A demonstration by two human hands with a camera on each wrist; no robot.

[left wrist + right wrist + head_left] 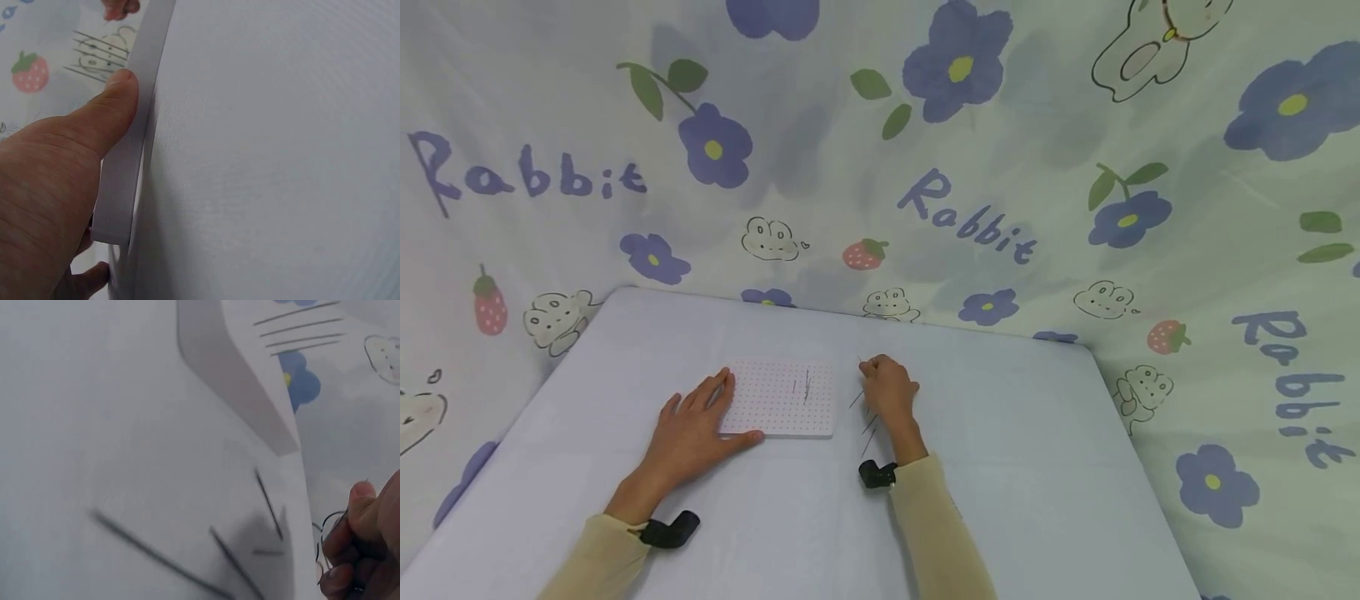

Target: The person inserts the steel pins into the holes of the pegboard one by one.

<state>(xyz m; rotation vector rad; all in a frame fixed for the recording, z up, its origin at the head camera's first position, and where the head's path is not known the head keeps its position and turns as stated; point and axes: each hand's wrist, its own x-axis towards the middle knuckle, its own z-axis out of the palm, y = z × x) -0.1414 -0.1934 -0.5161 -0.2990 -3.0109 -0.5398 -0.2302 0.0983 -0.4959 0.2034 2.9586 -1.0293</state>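
Note:
A white pegboard (775,421) with rows of small pinkish dots lies on the table. Several thin dark pins (807,387) stand near its right side; in the left wrist view the pins (100,53) form a row above the board's side. My left hand (692,429) grips the board's left end, thumb along the near edge and fingertips by the far left corner. Right of the board, my right hand (891,390) pinches a thin pin (340,514) between thumb and fingers, mostly hidden by them. More loose pins (869,425) lie beside and under that hand.
The table (1022,467) has a pale, smooth cover. Behind it and at both sides hangs a curtain (820,167) printed with flowers, rabbits and strawberries. Each wrist wears a black camera (672,530).

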